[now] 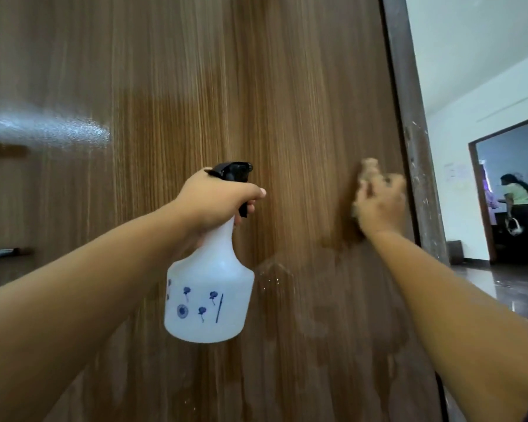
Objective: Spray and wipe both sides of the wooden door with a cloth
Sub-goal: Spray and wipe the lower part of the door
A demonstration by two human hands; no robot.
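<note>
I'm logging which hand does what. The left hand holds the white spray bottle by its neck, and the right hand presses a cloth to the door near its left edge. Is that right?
Not quite. The head view shows the right hand pressing the cloth near the right edge of the door, by the frame. The left hand does hold the white spray bottle by its neck.

glare on door (46, 129), blurred right hand (378, 205)

My right hand (380, 205) is smeared with motion blur, so I can't make out how its fingers lie on the cloth (367, 169), which shows only as a tan blur above and beside the hand. The wooden door (195, 86) runs off the top, left and bottom edges. My left hand (217, 199) hides the spray bottle (209, 293) neck and most of the trigger. The distant person (515, 196) is too small to tell much.
</note>
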